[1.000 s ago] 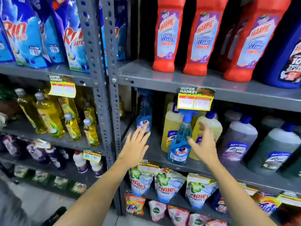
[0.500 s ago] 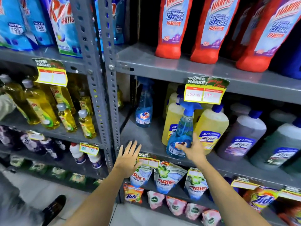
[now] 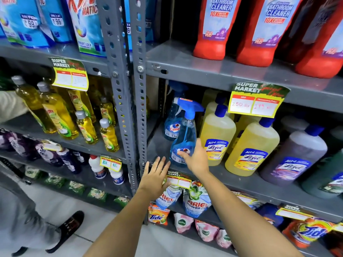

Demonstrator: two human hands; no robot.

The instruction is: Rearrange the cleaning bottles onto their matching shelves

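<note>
A blue Colin spray bottle stands at the front left of the grey middle shelf. My right hand wraps around its lower right side, thumb across the label. A second Colin spray bottle stands just behind it. My left hand hovers flat with fingers spread at the shelf's front edge, left of the bottle, holding nothing. Yellow Lizol bottles stand directly right of the held bottle, with a purple-grey Lizol bottle farther right.
Red Harpic bathroom cleaner bottles fill the shelf above. A grey perforated upright borders the bay on the left. Yellow dish-liquid bottles stand in the left bay. Ariel pouches hang below. A person's sleeve and shoe show at left.
My right hand came down from the sprayer height to the lower body of the front spray bottle and closed on it. My left hand dropped to the shelf's front edge.
</note>
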